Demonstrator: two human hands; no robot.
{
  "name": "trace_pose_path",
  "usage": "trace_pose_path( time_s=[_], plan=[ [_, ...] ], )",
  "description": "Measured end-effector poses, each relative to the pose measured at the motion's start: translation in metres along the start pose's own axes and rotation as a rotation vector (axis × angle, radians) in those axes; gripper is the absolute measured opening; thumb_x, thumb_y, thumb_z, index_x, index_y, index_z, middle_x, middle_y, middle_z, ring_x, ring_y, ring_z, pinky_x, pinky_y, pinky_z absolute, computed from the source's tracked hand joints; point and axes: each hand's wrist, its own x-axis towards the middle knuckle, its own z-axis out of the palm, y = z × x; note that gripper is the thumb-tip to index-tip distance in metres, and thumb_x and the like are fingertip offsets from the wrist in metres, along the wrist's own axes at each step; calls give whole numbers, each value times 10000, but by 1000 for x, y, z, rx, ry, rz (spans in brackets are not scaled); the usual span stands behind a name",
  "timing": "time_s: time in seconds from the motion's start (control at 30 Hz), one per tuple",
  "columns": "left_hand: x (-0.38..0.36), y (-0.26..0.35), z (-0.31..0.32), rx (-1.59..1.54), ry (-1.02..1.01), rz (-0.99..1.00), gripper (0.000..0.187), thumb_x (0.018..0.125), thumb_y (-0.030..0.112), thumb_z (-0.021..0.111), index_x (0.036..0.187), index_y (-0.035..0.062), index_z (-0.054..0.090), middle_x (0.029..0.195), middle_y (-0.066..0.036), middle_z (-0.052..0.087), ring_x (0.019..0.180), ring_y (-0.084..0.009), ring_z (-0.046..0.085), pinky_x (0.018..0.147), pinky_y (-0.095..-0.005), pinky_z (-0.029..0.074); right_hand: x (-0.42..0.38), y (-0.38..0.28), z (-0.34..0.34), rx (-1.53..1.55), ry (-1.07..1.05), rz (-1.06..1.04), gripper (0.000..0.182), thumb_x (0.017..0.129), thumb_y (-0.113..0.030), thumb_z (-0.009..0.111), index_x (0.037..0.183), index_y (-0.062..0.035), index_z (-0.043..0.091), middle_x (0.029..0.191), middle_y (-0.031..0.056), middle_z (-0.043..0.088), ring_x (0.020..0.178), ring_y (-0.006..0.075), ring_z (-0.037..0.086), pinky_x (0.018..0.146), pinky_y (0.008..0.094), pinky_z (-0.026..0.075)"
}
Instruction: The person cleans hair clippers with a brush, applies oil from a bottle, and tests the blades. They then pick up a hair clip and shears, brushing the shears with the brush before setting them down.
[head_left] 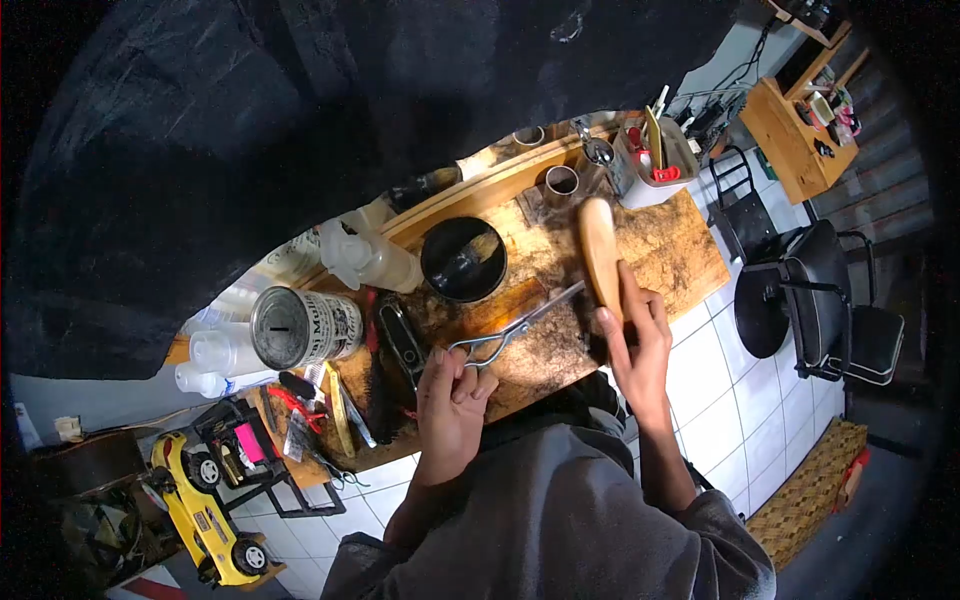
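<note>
My left hand [452, 415] is closed with its fingertips at the finger rings of a pair of scissors [512, 332], whose blades point up and right over the table. My right hand [642, 350] grips a wooden-backed brush [599, 245], held upright above the table's right part; its bristles are mostly hidden. Near my left hand lies a black hair clipper [401, 340]. Beyond the scissors sits a black bowl [463, 260] with a shaving brush [470, 257] in it. A brown wooden piece [510, 308] rests just behind the scissors.
Loose dark hair covers the wooden table [670, 245]. At left stand a tin can [305, 328] and plastic bottles [225, 350], with red-handled pliers [297, 408] nearby. A tool container [655, 170] stands back right. A black chair [815, 285] is on the tiled floor.
</note>
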Motion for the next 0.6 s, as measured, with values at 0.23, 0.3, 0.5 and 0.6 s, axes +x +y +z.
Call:
trace_pose_path(
  time_s=[0.23,0.3,0.5,0.6],
  plan=[
    [5,-4,15,-128,102,-97,247,1016,274,404,816,129,409,726,44,319,597,-50,283,621,-243,303,-29,-26,11,245,-378,-387,519,751,-170,769,1232,-68,605,990,138,549,883,232,571,762,312,487],
    [3,-1,13,-143,66,-81,259,1014,283,408,809,125,409,713,45,312,593,-53,272,616,-245,299,-26,-11,18,198,-274,-392,520,756,-161,762,1243,-77,599,985,134,548,872,228,572,751,313,491],
    [4,10,3,1,111,-49,293,1015,341,389,806,135,406,603,61,269,570,-85,275,607,-253,276,-3,7,2,15,85,-74,486,831,-70,672,1296,-29,538,942,126,555,855,221,576,761,327,494],
    [8,4,4,-3,177,-31,291,1015,345,385,815,135,412,602,64,276,576,-84,281,610,-248,279,-9,-5,-4,32,86,-209,485,824,-59,673,1288,-12,541,936,118,541,863,221,580,763,323,494]
  ],
)
